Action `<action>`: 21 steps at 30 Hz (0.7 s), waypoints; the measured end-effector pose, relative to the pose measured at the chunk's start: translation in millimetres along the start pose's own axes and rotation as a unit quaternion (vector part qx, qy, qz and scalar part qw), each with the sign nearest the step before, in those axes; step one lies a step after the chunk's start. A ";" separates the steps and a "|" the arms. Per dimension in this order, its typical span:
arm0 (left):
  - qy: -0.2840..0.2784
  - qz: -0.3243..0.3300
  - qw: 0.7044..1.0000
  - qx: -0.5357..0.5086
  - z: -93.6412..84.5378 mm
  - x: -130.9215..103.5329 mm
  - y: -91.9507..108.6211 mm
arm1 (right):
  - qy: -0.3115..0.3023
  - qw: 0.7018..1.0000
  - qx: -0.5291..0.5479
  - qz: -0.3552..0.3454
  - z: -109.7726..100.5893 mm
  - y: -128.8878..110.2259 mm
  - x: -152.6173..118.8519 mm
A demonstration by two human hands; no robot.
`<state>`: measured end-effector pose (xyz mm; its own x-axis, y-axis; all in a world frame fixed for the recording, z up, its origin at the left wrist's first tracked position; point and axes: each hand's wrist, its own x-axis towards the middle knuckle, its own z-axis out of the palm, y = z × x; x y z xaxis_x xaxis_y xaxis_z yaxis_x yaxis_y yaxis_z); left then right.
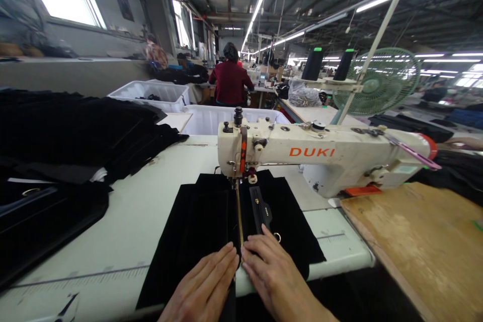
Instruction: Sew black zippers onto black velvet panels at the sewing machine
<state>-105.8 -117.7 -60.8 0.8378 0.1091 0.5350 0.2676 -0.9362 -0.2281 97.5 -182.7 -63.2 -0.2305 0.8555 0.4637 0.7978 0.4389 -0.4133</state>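
Note:
A black fabric panel [199,221] lies under the needle area of a white sewing machine [275,148] marked DUKI. A gold-toothed zipper [240,216] runs from the presser foot toward me. My left hand [207,282] rests flat on the fabric just left of the zipper, fingers stretched out and side by side. Close to the zipper's near end, my right hand [269,266] presses down with slightly bent fingers, its thumb side partly hidden. Beyond its fingertips are a black strip with a small gold zipper pull [257,200] and a gold ring [277,237].
Stacked black fabric pieces [68,136] cover the table's left side. A wooden board [415,241] adjoins on the right. White plastic bins [151,94] stand behind the table. Farther off are a seated person in dark red [231,80], thread cones [313,64] and a green fan [377,83].

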 end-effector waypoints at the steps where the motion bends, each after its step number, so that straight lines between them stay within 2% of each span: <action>1: 0.000 0.001 1.000 -0.002 1.7 -1.0 0.5 | 0.000 1.000 0.004 0.004 -1.0 -1.0 1.7; 9: 0.034 -0.026 0.998 -0.041 3.0 -0.5 1.1 | 0.044 0.999 0.009 0.009 5.2 -1.6 5.2; 17: 0.022 -0.017 0.999 -0.044 4.5 -1.2 -2.6 | 0.015 1.000 0.010 -0.025 -0.7 2.4 3.1; 21: 0.048 -0.016 0.997 -0.065 13.0 -4.8 -2.0 | 0.011 0.999 0.002 -0.039 -1.1 1.9 4.1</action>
<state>-104.2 -112.0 -73.5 0.7788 0.1124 0.6171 0.2236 -0.9689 -0.1057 98.7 -178.7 -61.2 -0.2805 0.8121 0.5118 0.7753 0.5060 -0.3780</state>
